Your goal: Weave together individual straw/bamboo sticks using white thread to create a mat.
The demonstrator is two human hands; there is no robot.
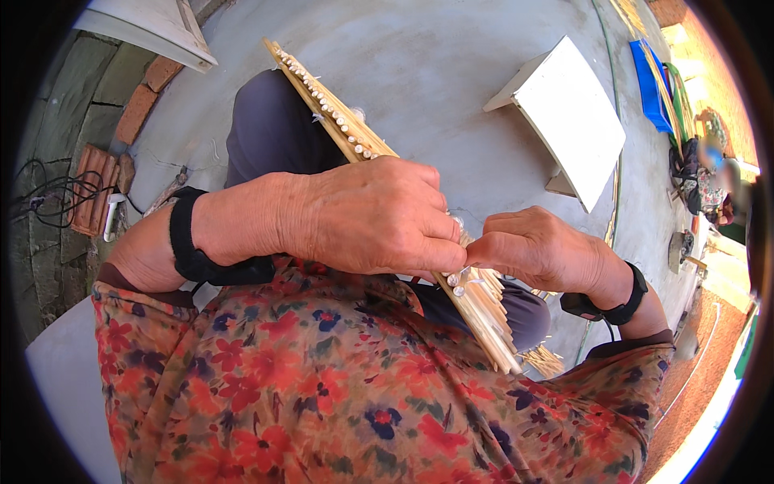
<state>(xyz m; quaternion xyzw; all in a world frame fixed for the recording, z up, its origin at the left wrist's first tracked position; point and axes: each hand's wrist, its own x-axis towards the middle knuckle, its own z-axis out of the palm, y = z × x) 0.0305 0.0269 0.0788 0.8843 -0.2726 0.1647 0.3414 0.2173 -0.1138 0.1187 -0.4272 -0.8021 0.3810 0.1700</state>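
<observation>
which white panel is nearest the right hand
The upper-right panel, just beyond the right hand; the upper-left panel is much farther away.

Both arms bent, reaching inward. Left forearm (230,226) near level, from the left; right forearm (647,316) slants up from lower right. Left wrist (282,211) almost straight. Left hand (375,214) back-up, fingers (439,253) bent, pointing right. Right hand (532,248) smaller in view, fingers curled inward, thumb toward the left hand. Hands meet closely at the fingertips; contact unclear, tips partly hidden, pinch uncertain.
</observation>
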